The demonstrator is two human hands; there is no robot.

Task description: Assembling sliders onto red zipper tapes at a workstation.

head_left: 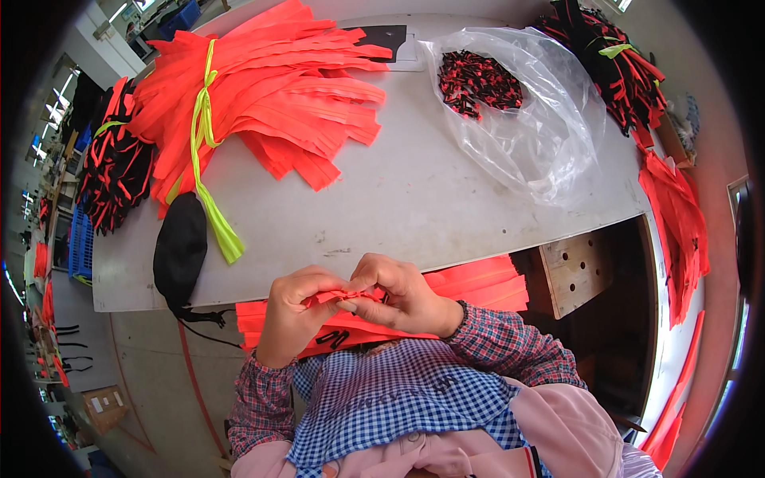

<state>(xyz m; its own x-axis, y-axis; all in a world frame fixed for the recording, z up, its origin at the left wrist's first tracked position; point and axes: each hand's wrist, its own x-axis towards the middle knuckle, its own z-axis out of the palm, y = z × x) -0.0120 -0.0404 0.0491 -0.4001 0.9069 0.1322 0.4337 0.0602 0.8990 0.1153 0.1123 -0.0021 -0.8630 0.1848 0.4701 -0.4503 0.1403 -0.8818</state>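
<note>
Close together over my lap, my left hand (293, 312) and my right hand (408, 301) pinch a neon red zipper tape (331, 297) between thumbs and fingertips. Whatever small part sits between the fingertips is mostly hidden. Beneath both hands a stack of the same red zipper tapes (482, 284) lies across my lap, against the table's front edge. Small black pieces that look like zipper sliders (333, 339) rest on the stack just below my hands.
On the white table (343, 215) lies a large red tape bundle (255, 103) tied with a yellow-green strip (204, 127). A black pouch (180, 247) rests at the left edge. A clear plastic bag (550, 151) holds small black-and-red pieces (482, 82). Black-and-red bundles (610, 60) lie farther out.
</note>
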